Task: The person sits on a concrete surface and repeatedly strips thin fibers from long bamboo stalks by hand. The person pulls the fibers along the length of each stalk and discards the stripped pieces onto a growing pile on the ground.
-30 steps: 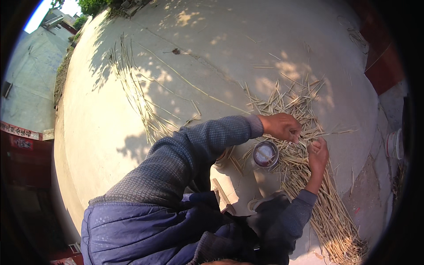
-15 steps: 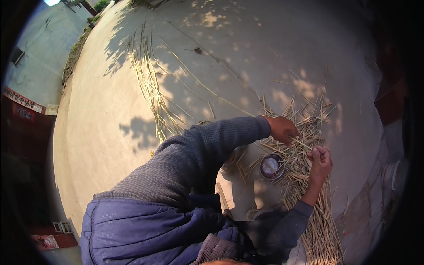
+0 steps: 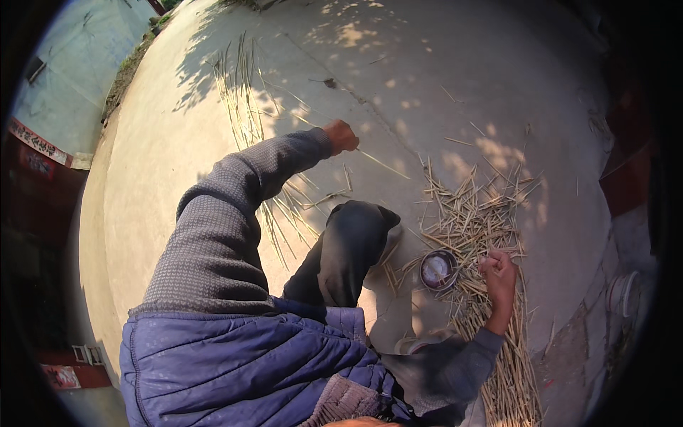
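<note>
My left hand (image 3: 341,136) is closed round a long thin straw stalk (image 3: 384,164), held out over the ground at the upper middle. The stalk shows on both sides of the fist. My right hand (image 3: 500,273) is over a pile of short cut straw pieces (image 3: 477,212), its fingers curled together; anything pinched in them is too small to make out. Just left of that hand a round dark-rimmed container (image 3: 436,270) with a whitish inside stands against the straw. Beyond my left arm lies a loose spread of long pale stalks (image 3: 238,107).
Longer straw (image 3: 514,384) lies in a thick bundle beside my right forearm. My bent knee (image 3: 359,220) rises between my arms. A white round bucket-like thing (image 3: 624,293) stands at the far right. A pale wall (image 3: 89,64) borders the concrete ground (image 3: 163,178) at the left.
My left hand has swung from the straw pile beside my right hand away to the upper left, taking the stalk along. My right hand has dropped slightly nearer to me.
</note>
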### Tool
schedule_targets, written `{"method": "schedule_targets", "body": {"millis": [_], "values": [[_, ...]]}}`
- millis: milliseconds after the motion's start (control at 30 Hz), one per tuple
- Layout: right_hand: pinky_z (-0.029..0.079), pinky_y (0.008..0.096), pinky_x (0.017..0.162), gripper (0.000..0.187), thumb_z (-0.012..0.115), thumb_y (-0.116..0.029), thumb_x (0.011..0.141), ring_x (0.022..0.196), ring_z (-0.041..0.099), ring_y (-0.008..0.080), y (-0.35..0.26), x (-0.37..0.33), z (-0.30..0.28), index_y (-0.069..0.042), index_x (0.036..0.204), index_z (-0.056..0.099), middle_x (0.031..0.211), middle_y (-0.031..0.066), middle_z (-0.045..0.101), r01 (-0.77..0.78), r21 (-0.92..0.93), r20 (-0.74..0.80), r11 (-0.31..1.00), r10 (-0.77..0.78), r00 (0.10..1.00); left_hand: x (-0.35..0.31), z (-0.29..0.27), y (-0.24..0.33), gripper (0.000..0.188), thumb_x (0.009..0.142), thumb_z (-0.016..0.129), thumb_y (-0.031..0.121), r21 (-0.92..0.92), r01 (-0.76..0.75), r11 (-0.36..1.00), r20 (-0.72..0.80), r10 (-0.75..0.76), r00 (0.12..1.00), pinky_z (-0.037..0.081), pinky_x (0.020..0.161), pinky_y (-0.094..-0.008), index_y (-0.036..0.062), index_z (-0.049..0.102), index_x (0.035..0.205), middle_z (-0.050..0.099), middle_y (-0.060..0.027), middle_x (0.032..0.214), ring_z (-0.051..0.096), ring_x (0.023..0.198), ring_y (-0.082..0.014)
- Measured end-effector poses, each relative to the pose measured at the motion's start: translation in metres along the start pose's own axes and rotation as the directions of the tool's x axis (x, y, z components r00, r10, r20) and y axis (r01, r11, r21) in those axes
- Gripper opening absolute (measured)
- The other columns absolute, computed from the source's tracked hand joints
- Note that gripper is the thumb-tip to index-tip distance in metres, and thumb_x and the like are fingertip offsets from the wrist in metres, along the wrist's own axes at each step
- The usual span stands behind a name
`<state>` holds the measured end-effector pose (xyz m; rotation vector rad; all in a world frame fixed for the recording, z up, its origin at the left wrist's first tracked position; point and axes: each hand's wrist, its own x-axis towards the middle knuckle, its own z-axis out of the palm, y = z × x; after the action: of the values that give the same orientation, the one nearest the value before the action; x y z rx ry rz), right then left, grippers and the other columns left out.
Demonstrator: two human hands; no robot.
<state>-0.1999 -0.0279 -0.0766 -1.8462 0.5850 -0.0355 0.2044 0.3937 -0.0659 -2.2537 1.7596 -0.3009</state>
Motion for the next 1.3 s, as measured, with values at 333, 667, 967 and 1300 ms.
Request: {"method": "schedule_targets", "body": {"millis": [333, 667, 967, 1300], "values": [[0.054, 0.0326, 0.072, 0.037, 0.075, -0.013, 0.086, 0.077, 0.067, 0.0181, -0.009, -0.037, -0.004, 0.004, 0.116, 0.064, 0.086, 0.0123, 0.070, -0.023, -0.415, -0.022, 0.910, 0.015, 1.000, -0.218, 0.097, -0.033, 0.008, 0.075, 0.069, 0.017, 0.405, 0.257, 0.877, 0.483, -0.444, 0.755, 0.044, 0.049, -0.0405, 0.0165, 0.067, 0.068, 0.064, -0.0013, 0.059, 0.069, 0.068, -0.0244], [0.054, 0.0319, 0.071, 0.037, 0.076, -0.012, 0.084, 0.073, 0.066, 0.0170, -0.004, -0.050, -0.002, 0.003, 0.115, 0.065, 0.082, 0.0106, 0.069, -0.039, -0.525, -0.004, 0.850, 0.043, 0.999, -0.229, 0.160, -0.042, 0.024, 0.089, 0.062, 0.035, 0.505, 0.325, 0.800, 0.543, -0.587, 0.601, 0.036, 0.049, -0.0386, 0.0231, 0.067, 0.068, 0.068, 0.0018, 0.068, 0.067, 0.072, -0.0216], [0.053, 0.0271, 0.074, 0.037, 0.073, -0.007, 0.088, 0.080, 0.061, 0.0106, 0.003, -0.066, -0.034, 0.002, 0.122, 0.060, 0.089, 0.0040, 0.064, -0.136, -0.342, 0.033, 0.930, 0.156, 0.987, -0.140, 0.119, 0.033, 0.069, 0.069, 0.089, 0.036, -0.300, 0.507, 0.808, 0.865, 0.007, 0.501, 0.053, 0.094, -0.0461, 0.0106, 0.064, 0.129, 0.065, -0.0147, 0.130, 0.063, 0.118, -0.0356], [0.051, 0.0286, 0.069, 0.034, 0.072, -0.016, 0.087, 0.077, 0.063, 0.0128, 0.155, -0.146, -0.174, 0.003, 0.115, 0.063, 0.091, 0.0077, 0.070, -0.406, -0.024, -0.398, 0.913, 0.364, 0.842, 0.174, 0.046, 0.099, 0.033, 0.081, 0.080, 0.024, -0.638, 0.201, 0.743, 0.387, 0.084, 0.918, 0.055, 0.076, -0.0411, 0.0003, 0.067, 0.100, 0.073, -0.0133, 0.092, 0.071, 0.084, -0.0313]]}}
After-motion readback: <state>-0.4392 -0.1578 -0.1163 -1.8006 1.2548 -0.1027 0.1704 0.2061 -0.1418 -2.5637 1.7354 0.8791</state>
